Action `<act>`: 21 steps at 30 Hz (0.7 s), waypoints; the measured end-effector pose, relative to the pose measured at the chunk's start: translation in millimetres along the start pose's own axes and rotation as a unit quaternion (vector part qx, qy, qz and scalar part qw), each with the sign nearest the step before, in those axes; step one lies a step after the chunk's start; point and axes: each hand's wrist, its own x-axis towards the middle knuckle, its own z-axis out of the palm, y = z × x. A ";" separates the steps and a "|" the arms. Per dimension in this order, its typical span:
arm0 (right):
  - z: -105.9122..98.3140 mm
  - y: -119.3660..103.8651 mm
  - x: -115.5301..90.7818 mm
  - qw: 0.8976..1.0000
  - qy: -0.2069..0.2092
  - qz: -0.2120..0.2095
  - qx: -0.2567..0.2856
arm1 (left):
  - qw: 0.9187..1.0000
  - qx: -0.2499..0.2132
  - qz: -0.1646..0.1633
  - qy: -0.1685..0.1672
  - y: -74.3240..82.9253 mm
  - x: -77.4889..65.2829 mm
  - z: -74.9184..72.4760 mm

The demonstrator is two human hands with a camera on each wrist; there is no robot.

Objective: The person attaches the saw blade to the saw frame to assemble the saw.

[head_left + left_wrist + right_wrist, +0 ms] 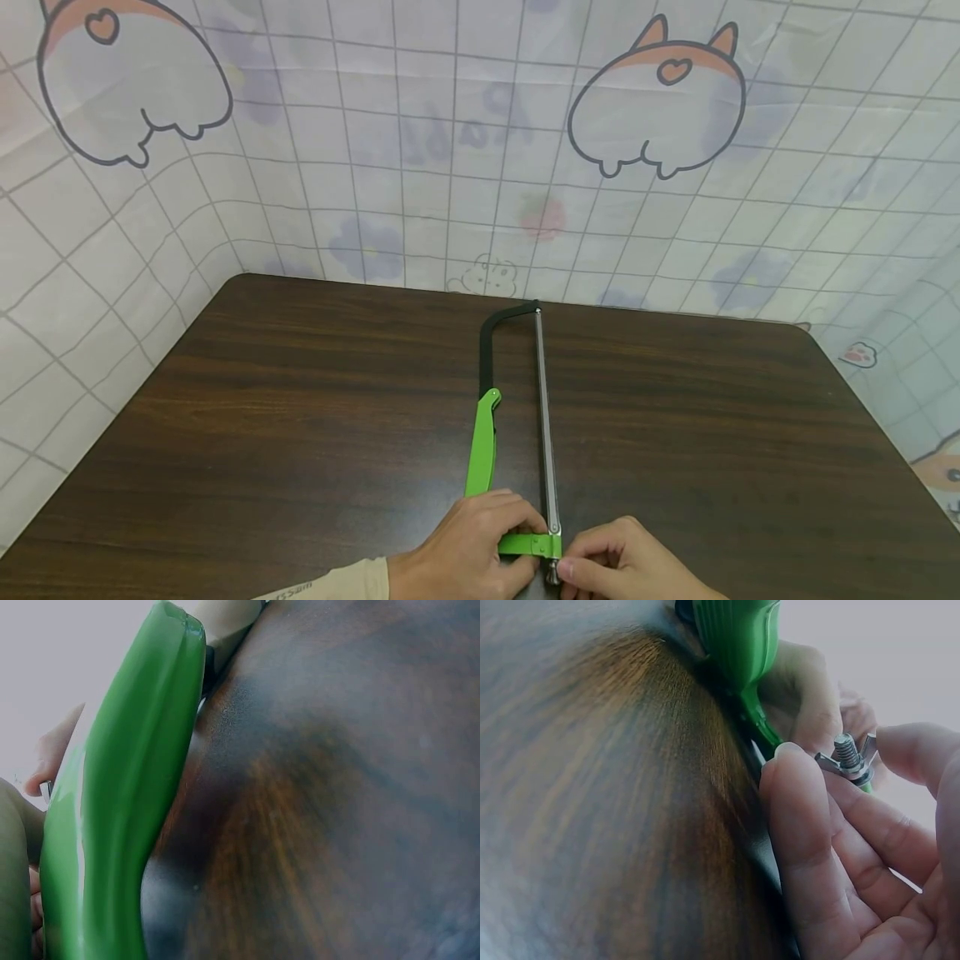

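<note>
A hacksaw lies on the dark wooden table, its black frame [486,358] bending toward the back edge. Its silver blade [546,417] runs from the frame's far tip to a green bracket [528,545] at the near end. My left hand [468,542] grips the saw around its near end, by the green handle [127,787] and bracket. Just to the right, my right hand [626,562] has its thumb and a finger on the wings of a metal wing nut [866,756]. A threaded bolt end [846,750] sticks out through that nut.
The brown wood-grain table [300,400] spreads around the saw on both sides. Behind it and along the sides hangs a white grid-patterned cloth [420,125] with cartoon animals, meeting the table's back edge.
</note>
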 end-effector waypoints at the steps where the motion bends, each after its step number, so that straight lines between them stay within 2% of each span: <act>1: -0.2 0.2 0.0 1.000 0.000 0.000 0.001 | 1.000 0.002 0.003 0.001 0.0 0.0 0.0; 10: -3.0 3.6 0.6 1.000 -0.013 -0.025 0.004 | 1.000 0.001 -0.004 -0.002 -0.6 0.4 0.2; 16: -4.1 3.3 -0.1 1.000 -0.017 -0.016 0.015 | 1.000 0.001 -0.007 -0.004 -0.6 0.4 -0.1; 21: -4.8 3.8 -0.2 0.999 -0.024 -0.025 0.021 | 1.000 0.004 -0.001 -0.001 -0.7 0.5 -0.3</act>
